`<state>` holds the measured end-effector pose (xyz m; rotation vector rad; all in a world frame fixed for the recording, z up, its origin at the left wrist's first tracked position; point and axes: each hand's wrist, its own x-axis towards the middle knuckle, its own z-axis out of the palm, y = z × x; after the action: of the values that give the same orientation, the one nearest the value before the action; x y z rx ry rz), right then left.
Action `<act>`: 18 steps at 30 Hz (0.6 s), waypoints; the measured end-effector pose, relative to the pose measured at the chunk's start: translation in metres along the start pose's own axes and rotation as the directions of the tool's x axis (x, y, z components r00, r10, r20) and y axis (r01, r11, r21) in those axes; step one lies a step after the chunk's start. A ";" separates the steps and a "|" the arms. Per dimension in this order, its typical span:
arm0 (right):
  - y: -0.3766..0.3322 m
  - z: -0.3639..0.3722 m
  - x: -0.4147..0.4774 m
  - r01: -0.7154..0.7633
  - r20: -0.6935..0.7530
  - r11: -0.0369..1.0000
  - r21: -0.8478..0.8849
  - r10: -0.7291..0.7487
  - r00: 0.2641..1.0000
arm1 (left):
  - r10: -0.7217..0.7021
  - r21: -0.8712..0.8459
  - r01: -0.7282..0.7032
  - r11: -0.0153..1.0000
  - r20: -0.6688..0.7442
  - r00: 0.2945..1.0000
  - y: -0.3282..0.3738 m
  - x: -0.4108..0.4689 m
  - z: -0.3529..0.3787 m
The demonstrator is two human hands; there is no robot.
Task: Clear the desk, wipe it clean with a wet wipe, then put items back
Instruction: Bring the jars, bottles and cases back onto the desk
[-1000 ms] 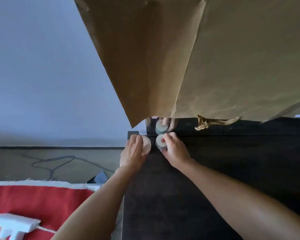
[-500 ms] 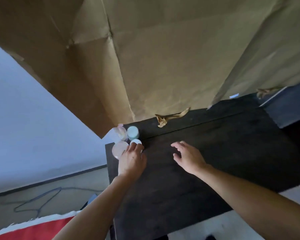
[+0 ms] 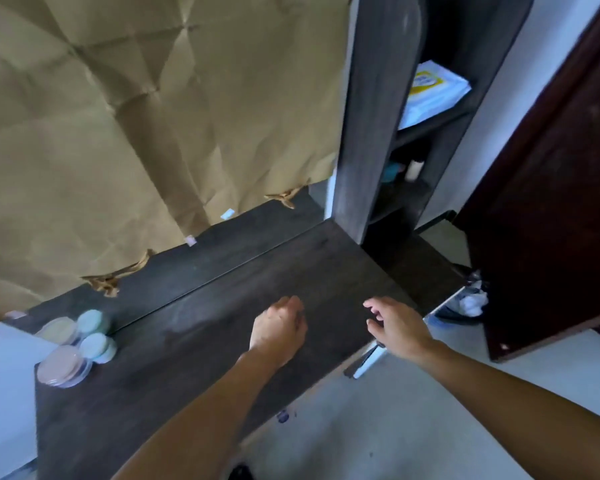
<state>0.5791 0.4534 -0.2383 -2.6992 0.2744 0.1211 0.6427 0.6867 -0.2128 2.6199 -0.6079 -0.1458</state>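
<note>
The pink jar (image 3: 65, 367) and mint jar (image 3: 97, 346) stand side by side at lower left on the dark desk (image 3: 222, 341), well apart from both grips. The left grip (image 3: 279, 327) hovers mid-frame, loosely curled and empty. The right grip (image 3: 397, 327), beside it, is spread and empty. A wipes pack (image 3: 433, 91) lies on a shelf (image 3: 426, 128) at upper right. Brown paper (image 3: 118, 133) fills the upper left.

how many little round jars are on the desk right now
2: a pink-lidded jar at the left back corner of the desk and a pale green jar right beside it. The two similar shapes behind them look like mirror reflections.
</note>
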 end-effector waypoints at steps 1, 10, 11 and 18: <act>0.018 -0.013 -0.003 -0.020 -0.017 1.000 0.005 0.020 1.000 | 0.019 -0.009 -0.019 1.000 0.000 1.000 0.022 0.007 0.007; 0.131 -0.100 0.026 -0.116 -0.103 0.993 0.036 0.119 0.987 | 0.188 -0.024 -0.188 0.982 0.013 0.982 0.146 0.089 0.046; 0.136 -0.104 0.033 -0.114 -0.109 0.993 0.037 0.118 0.987 | 0.193 -0.029 -0.193 0.981 0.006 0.981 0.149 0.097 0.047; 0.192 -0.144 0.116 -0.169 -0.057 0.985 -0.035 0.167 0.984 | 0.169 -0.071 -0.166 0.984 0.042 0.985 0.185 0.199 0.073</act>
<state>0.6586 0.2022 -0.1996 -2.7179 0.5211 0.1044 0.7339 0.4210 -0.1958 2.4938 -0.8230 -0.1739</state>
